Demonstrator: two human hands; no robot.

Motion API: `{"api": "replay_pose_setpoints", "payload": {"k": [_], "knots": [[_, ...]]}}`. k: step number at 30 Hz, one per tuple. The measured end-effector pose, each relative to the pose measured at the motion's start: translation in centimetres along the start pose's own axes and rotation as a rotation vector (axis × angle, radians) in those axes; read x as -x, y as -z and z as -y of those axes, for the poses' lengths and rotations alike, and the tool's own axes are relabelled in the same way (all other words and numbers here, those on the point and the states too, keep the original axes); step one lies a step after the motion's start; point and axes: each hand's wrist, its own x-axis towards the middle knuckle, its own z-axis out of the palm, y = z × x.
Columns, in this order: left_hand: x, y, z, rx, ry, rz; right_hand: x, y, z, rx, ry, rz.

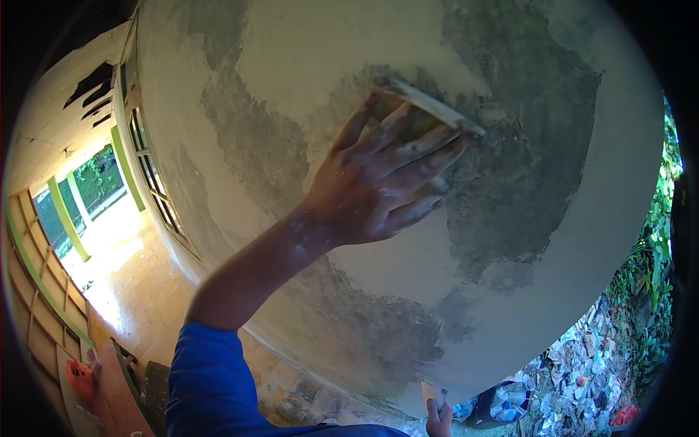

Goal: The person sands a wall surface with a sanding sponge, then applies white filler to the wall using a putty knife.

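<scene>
My left hand [371,178] reaches up to the wall, its arm in a blue sleeve. Dusted with white, its spread fingers press on a flat, wide putty spreader [437,109] with a pale straight edge. The spreader lies against the wall [349,269], which is patched with smooth off-white coating and rough grey areas. Low in the picture, my right hand [438,421] is closed on a small putty knife [432,392] with a pale flat blade. Most of that hand is cut off by the lower edge.
A barred window [149,171] sits in the wall at left, above a tiled porch floor [138,291]. A board bearing a red object [81,380] stands at lower left. Beyond the wall's right side lie a dark container [495,408], heaped litter [582,357] and green plants [648,269].
</scene>
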Motion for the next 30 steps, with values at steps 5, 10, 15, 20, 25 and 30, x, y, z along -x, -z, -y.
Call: {"api": "replay_pose_setpoints", "payload": {"k": [5,10,15,20,25,30], "knots": [[3.1,-0.7,-0.3,0.014,0.022,-0.005,-0.2,0.3,4.4,-0.018,0.009,-0.119],[7.2,-0.1,2.0,-0.029,-0.049,0.117,-0.2,1.0,4.3,-0.001,-0.074,0.01],[0.8,0.9,2.2,-0.046,-0.103,0.011,-0.2,0.1,4.4,0.069,-0.044,-0.034],[3.1,0.4,2.0,-0.017,-0.068,0.066,-0.6,0.1,5.4,0.12,-0.054,-0.06],[7.6,0.4,3.3,-0.056,-0.067,0.128,-0.3,0.4,3.0,0.06,-0.062,0.001],[1.3,0.9,2.3,-0.018,-0.092,0.041,-0.7,0.1,3.6,-0.034,-0.102,0.131]]}}
